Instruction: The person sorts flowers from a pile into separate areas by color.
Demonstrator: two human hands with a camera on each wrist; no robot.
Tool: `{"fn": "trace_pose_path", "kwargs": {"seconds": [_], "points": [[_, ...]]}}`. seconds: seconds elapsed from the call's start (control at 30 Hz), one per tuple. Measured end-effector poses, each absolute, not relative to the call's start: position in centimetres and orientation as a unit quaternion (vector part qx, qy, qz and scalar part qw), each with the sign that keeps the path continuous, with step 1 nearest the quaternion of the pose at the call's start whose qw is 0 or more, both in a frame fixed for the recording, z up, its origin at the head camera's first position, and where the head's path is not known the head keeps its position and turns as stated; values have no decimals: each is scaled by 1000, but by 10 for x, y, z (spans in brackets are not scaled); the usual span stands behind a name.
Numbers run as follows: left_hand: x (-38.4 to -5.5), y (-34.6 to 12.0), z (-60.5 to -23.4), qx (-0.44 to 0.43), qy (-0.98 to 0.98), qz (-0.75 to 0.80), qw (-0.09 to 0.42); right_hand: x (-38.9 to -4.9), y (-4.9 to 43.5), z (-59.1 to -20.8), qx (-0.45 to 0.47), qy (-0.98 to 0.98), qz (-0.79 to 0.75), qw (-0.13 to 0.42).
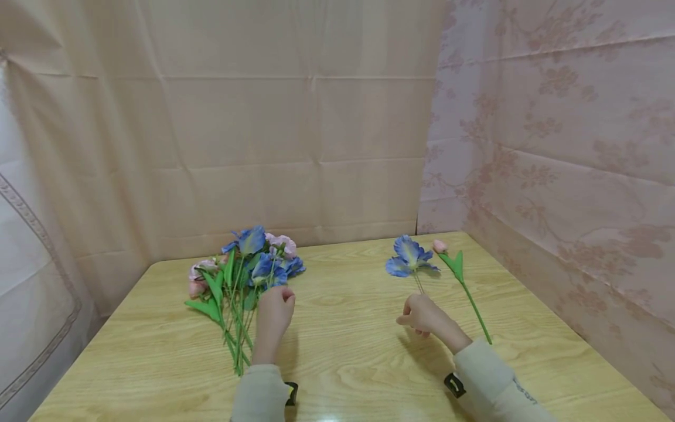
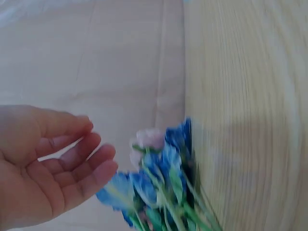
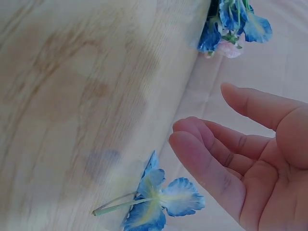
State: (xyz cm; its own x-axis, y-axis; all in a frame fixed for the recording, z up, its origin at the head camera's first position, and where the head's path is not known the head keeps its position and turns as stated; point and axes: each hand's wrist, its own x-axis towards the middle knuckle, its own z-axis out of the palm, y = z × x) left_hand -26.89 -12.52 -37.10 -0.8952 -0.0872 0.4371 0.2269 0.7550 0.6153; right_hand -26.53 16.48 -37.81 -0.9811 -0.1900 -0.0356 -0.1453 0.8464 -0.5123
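Note:
Near the bunch of artificial flowers hovers my left hand [image 1: 275,316]. In the left wrist view its fingers [image 2: 84,180] bend loosely with nothing between them. The bunch mixes blue irises [image 1: 252,239], pink blooms [image 1: 285,245] and green stems [image 1: 239,328]. My right hand [image 1: 428,316] is above the table's right half, its fingers loosely curved and holding nothing in the right wrist view. Just beyond it lies a single blue iris [image 1: 410,255], whose lower stem is hidden behind the hand in the head view. To its right lies a pink tulip [image 1: 440,247] with a green stem.
The flowers lie on a wood-grain table [image 1: 337,351]. Behind it hangs a beige cloth [image 1: 295,129], and a pink patterned curtain [image 1: 559,152] runs along the right side. White fabric [image 1: 31,281] hangs at the left.

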Motion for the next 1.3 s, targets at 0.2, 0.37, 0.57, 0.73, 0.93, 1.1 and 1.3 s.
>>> {"fn": "trace_pose_path", "kwargs": {"seconds": [0.2, 0.37, 0.57, 0.73, 0.93, 1.1, 1.3], "points": [[-271, -151, -375, 21, -922, -308, 232, -264, 164, -379, -90, 958, -269, 34], [-272, -161, -382, 33, -927, -302, 219, -263, 164, -381, -92, 958, -269, 37], [-273, -164, -394, 37, -940, -271, 204, -262, 164, -382, -103, 957, -270, 36], [-274, -165, -398, 57, -947, -264, 175, -262, 165, -383, -110, 954, -276, 36], [-276, -165, -397, 71, -947, -266, 163, -263, 166, -385, -114, 953, -279, 34], [-277, -166, -398, 84, -950, -265, 139, -263, 166, -385, -116, 952, -281, 33], [-279, -168, -400, 87, -953, -260, 129, -263, 166, -386, -128, 950, -283, 30]]}}
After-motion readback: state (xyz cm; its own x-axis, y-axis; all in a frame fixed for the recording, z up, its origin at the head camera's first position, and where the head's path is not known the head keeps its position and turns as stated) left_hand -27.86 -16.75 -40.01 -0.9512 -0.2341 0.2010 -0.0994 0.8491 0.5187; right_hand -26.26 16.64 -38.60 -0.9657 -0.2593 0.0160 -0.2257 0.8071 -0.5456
